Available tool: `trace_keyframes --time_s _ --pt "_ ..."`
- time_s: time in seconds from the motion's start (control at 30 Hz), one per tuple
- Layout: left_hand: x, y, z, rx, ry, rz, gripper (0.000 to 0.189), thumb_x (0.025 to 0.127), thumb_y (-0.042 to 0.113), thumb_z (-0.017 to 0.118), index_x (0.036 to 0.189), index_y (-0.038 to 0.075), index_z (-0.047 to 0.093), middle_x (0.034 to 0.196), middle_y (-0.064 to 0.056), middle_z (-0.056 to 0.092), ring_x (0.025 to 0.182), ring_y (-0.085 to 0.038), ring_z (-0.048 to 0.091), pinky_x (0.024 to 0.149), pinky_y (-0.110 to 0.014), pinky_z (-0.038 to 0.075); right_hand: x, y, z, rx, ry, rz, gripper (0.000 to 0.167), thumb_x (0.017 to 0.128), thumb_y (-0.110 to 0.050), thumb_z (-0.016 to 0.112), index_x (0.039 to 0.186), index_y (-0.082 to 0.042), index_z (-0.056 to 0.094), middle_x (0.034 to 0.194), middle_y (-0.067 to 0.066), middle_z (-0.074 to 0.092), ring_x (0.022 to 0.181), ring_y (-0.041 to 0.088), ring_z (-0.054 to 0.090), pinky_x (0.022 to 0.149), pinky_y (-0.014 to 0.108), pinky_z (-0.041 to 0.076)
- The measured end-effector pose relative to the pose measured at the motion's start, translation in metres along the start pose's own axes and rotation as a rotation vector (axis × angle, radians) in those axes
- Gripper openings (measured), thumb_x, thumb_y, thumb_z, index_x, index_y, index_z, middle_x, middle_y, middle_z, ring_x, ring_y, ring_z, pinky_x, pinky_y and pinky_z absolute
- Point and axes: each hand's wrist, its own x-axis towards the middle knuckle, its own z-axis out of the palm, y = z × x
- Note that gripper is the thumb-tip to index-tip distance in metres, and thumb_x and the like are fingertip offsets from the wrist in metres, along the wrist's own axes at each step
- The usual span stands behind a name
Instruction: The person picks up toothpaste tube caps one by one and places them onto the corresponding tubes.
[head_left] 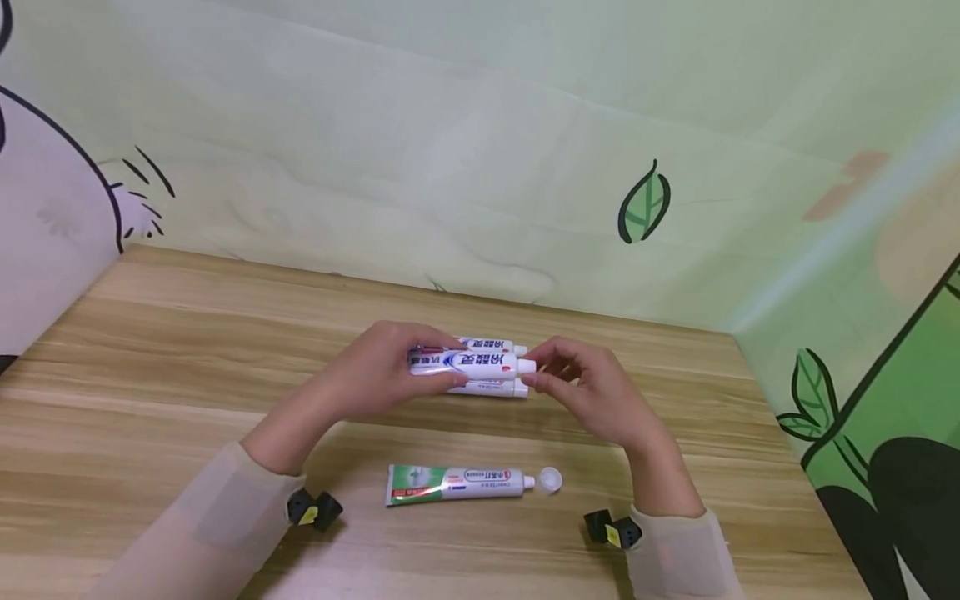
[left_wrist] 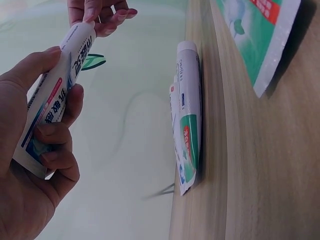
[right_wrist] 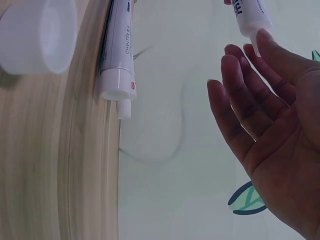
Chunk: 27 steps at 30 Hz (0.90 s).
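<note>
Above the table, my left hand (head_left: 378,367) grips a white and blue toothpaste tube (head_left: 480,364) around its body, thumb on the near side. The tube's narrow white cap (head_left: 527,366) points right. At that end, my right hand (head_left: 600,396) pinches the cap between thumb and forefinger; its other fingers are spread loosely in the right wrist view. Behind the held tube, two more toothpaste tubes lie side by side: a green and white one (left_wrist: 190,100) with a wide white cap (right_wrist: 116,85), and a blue and white one (head_left: 491,343) with a narrow cap.
Nearer the front edge lies a green and white toothpaste tube (head_left: 457,485), its thin nozzle bare. Right beside that nozzle stands a round white cap (head_left: 551,480). The wooden table (head_left: 225,333) meets a printed cloth backdrop (head_left: 450,167) at the back and right.
</note>
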Motion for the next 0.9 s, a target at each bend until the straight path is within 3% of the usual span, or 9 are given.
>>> trace_keyframes --time_s 0.5,0.73,0.9 --pt "0.0013 -0.0014 0.0018 0.036 -0.024 0.035 0.041 0.092 0.044 0.078 0.123 0.017 0.077 0.13 -0.004 0.073 0.114 -0.02 0.07 0.096 -0.043 0.057 0.0 0.0002 0.0013 -0.013 -0.154 0.039 0.015 0.107 -0.02 0.057 0.117 -0.016 0.068 0.097 0.006 0.07 0.09 0.027 0.066 0.075 0.031 0.055" --pt "0.0015 -0.0021 0.0044 0.05 -0.038 0.038 0.04 0.091 0.044 0.079 0.123 0.02 0.077 0.114 -0.001 0.077 0.088 -0.013 0.065 0.077 -0.032 0.054 -0.0008 0.0016 0.003 -0.054 -0.189 0.058 0.014 0.109 -0.023 0.054 0.112 -0.018 0.067 0.089 0.001 0.064 0.087 0.032 0.062 0.071 0.03 0.052" --pt "0.001 -0.0017 0.0046 0.046 -0.033 0.035 0.04 0.091 0.043 0.079 0.124 0.02 0.077 0.114 -0.001 0.076 0.086 -0.014 0.063 0.074 -0.03 0.053 0.0006 0.0025 0.0027 -0.077 -0.197 0.038 0.014 0.109 -0.024 0.054 0.108 -0.017 0.066 0.081 -0.001 0.058 0.075 0.023 0.056 0.064 0.028 0.045"
